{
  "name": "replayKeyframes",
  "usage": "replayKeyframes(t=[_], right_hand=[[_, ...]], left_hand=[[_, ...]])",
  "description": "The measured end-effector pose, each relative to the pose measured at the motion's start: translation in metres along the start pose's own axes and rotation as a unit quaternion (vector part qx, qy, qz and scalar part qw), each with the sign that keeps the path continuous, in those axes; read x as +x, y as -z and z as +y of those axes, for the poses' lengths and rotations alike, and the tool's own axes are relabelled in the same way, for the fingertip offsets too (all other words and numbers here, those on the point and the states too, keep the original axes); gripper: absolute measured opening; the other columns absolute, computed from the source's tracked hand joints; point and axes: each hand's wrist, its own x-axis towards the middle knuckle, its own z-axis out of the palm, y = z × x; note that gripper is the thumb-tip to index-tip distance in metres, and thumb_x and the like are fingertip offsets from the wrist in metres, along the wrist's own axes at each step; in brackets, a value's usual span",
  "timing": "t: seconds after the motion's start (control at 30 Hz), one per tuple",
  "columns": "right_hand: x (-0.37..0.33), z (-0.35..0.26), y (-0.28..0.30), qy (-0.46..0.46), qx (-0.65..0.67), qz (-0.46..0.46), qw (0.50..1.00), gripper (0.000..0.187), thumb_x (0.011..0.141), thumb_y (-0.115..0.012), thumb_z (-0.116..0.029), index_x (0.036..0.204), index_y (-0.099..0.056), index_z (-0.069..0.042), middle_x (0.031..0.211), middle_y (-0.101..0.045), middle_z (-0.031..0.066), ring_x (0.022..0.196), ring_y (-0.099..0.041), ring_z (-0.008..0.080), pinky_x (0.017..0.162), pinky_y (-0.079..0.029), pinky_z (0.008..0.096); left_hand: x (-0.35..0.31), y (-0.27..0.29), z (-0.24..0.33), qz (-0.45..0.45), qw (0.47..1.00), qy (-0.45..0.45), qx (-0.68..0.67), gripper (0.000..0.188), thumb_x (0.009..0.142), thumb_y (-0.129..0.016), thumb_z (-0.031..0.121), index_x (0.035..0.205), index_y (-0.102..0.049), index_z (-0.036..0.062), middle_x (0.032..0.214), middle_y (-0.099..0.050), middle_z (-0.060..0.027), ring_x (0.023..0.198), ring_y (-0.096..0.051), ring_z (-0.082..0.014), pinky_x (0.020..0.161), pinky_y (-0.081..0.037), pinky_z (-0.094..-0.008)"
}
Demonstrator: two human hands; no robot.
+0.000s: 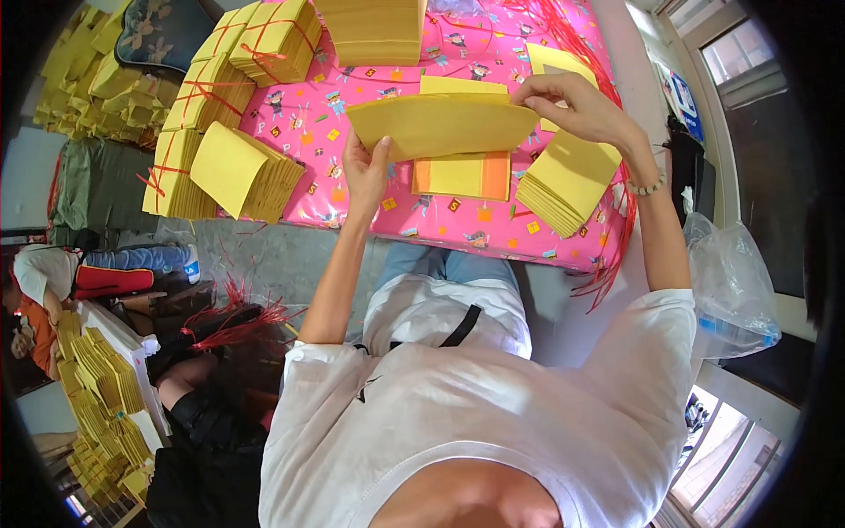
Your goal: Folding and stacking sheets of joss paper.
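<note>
A wide piece of yellow paper (444, 126) is held up in front of me between both hands; whether it is one sheet or several I cannot tell. My left hand (368, 172) grips its lower left edge, thumb on the near face and fingers behind. At the upper right corner, my right hand (576, 104) pinches the paper between curled fingers and thumb. Below it on the table lies a yellow stack with orange bands (449, 176), partly hidden by the paper. To the right sits a fanned stack of yellow paper (572, 176). Another fanned stack (236, 172) leans at the left.
A pink patterned cloth (321, 189) covers the table. Yellow bundles tied with red string (209, 92) line its left side, and a tall yellow pile (374, 35) stands at the back. Red strings (607, 79) hang over the right edge. People work by more yellow stacks (104, 378) at lower left.
</note>
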Motion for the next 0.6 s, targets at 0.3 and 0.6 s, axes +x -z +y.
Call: replayKeyframes(t=[0.3, 0.6], right_hand=[[-0.006, -0.003, -0.009, 0.01, -0.013, 0.042, 0.999, 0.019, 0.088, -0.059, -0.015, 0.098, -0.06, 0.001, 0.086, -0.063, 0.0073, 0.08, -0.061, 0.0159, 0.08, -0.048, 0.0289], [-0.008, 0.006, -0.022, 0.01, -0.018, 0.085, 0.996, 0.017, 0.09, -0.056, -0.011, 0.1, -0.058, 0.002, 0.088, -0.062, 0.007, 0.082, -0.06, 0.0143, 0.077, -0.049, 0.028]], left_hand=[[0.004, 0.002, -0.004, 0.001, 1.0, -0.007, 0.008, 0.031, 0.087, -0.054, -0.003, 0.117, -0.05, 0.0001, 0.11, -0.058, -0.0071, 0.103, -0.055, -0.0138, 0.09, -0.043, -0.0271], [0.001, 0.003, -0.005, -0.009, 1.0, -0.024, 0.011, 0.029, 0.087, -0.054, -0.003, 0.115, -0.05, 0.0003, 0.107, -0.059, -0.0066, 0.1, -0.056, -0.0133, 0.087, -0.044, -0.0267]])
